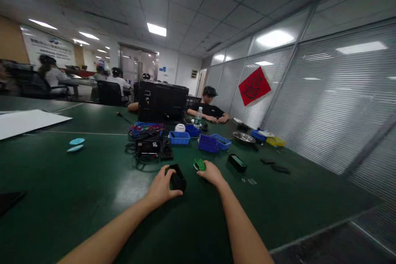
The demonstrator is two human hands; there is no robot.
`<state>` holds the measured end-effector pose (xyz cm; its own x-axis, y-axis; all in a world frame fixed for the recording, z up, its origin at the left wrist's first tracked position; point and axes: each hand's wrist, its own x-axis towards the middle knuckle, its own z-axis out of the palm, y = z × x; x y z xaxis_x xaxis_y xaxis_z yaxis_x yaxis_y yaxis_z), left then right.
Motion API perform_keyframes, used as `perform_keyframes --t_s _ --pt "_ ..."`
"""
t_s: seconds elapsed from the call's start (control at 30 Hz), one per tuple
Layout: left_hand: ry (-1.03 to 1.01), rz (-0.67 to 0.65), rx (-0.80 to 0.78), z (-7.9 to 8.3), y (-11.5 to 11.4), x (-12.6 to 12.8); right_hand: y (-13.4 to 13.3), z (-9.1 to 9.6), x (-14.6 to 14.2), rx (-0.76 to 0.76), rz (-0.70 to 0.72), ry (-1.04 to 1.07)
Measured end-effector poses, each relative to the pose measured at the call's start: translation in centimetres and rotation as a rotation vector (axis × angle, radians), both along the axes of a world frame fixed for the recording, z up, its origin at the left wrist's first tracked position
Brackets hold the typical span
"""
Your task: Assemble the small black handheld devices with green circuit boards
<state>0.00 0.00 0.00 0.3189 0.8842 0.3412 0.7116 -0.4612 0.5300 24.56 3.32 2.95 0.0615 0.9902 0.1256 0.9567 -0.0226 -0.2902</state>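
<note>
My left hand (163, 185) grips a black open-topped plastic case (177, 178) from its left side, thumb along the near edge, on or just above the green table. In my right hand (212, 172) is a green circuit board (199, 164), pinched at its right end; a pale part shows at its left edge. The board is a little to the right of the case and apart from it. Further right lies another black case (237, 163) with a greenish panel inside. Close to it are a small clear piece (252, 181) and a small ring (243, 180).
Beyond my hands stand blue bins (179, 137), a purple-blue bin (208, 143), a water bottle (198, 117) and a metal bowl (244, 137). Tangled cables surround a black device (148, 147). Flat black pieces (280, 168) lie at right. A person (209, 107) sits across the table (102, 181).
</note>
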Motion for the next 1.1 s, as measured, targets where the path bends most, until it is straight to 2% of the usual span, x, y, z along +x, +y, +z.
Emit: perform_keyframes --t_s 0.27,0.4,0.5,0.63,0.7,0.87,1.0,1.1 --pt "-0.009 -0.05 -0.019 0.6 -0.9 -0.2 -0.4 0.8 0.3 -0.045 -0.11 -0.024" --pt "-0.069 -0.105 -0.021 0.6 -0.5 -0.3 -0.3 0.8 0.6 -0.039 -0.098 0.003" --pt "-0.054 -0.194 -0.111 0.8 -0.5 -0.3 -0.2 0.6 0.1 -0.018 -0.04 0.075" --pt "-0.016 -0.214 -0.13 1.2 -0.7 -0.3 -0.3 0.5 -0.9 0.014 0.051 0.248" --pt "-0.034 -0.185 -0.115 1.3 -0.6 -0.3 -0.4 0.7 -1.5 0.052 0.104 0.374" --pt "-0.082 0.011 -0.094 1.1 -0.2 -0.3 -1.1 1.7 -3.0 0.121 0.286 0.707" --pt "-0.044 0.045 -0.087 0.9 0.0 -0.4 -2.1 2.5 -4.3 0.074 0.434 0.676" --pt "-0.021 0.045 -0.076 0.8 0.0 -0.3 -2.7 2.9 -5.0 0.055 0.468 0.598"
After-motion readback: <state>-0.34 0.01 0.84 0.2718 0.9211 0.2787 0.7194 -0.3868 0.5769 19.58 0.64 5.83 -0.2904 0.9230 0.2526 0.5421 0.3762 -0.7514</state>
